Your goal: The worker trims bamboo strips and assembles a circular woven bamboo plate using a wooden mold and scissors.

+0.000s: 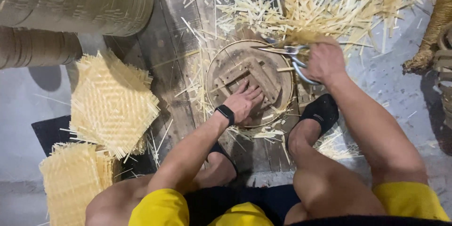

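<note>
Pressing the left hand [245,101] flat and open on the round form [249,82] on the planks should keep it from turning, while the right hand [325,61], gripping scissors [287,52], apparently trims strips at its far rim.

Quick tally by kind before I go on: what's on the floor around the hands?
Round wooden mould under the left hand: 1
Scissors in the right hand: 1
Stacks of woven mats: 2
Large strip coils: 2
Total: 6
</note>
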